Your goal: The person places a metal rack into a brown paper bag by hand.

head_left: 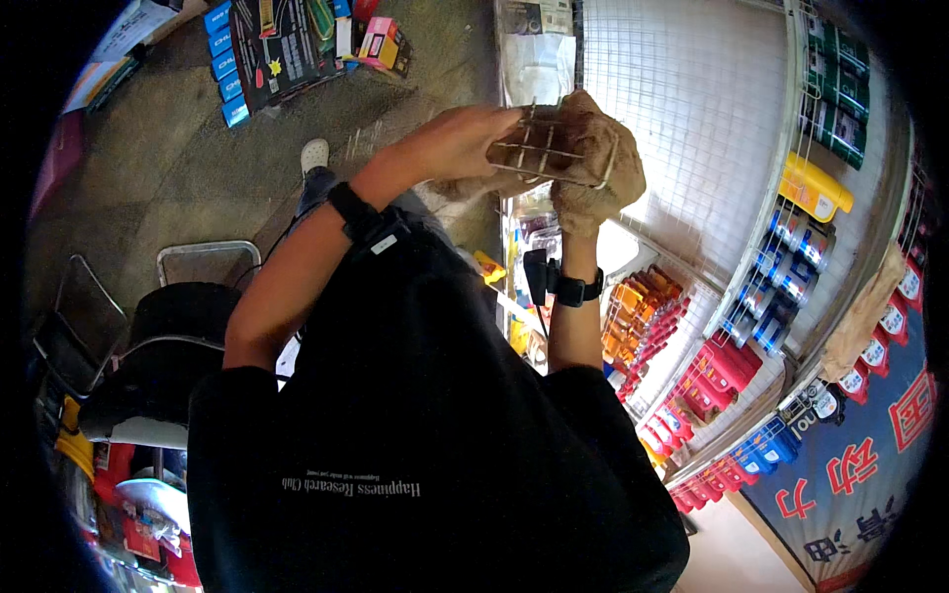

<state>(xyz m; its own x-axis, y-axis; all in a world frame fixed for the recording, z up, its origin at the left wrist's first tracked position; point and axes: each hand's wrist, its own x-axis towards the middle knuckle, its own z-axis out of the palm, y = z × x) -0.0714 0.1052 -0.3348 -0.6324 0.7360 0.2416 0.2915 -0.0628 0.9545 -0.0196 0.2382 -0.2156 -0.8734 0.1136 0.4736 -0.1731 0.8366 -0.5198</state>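
Note:
My left hand [450, 146] is closed round the left end of a small wire rack [539, 150] with rusty-looking bars. It holds the rack up in front of me, beside a shelf. At the rack's right end, a brown cloth [605, 163] is bunched over my right hand and hides its fingers. The cloth presses against the bars there. More brown fabric [470, 190] shows below the rack on the left, blurred. Black bands with small devices sit on both my wrists.
A white wire-mesh shelf [672, 119] stands to the right, with blue cans [776, 282], a yellow bottle [816, 188] and red bottles [717, 376]. Another brown cloth [865, 306] lies along its edge. Boxes [287, 49] are on the floor ahead; a black chair [183, 316] is at left.

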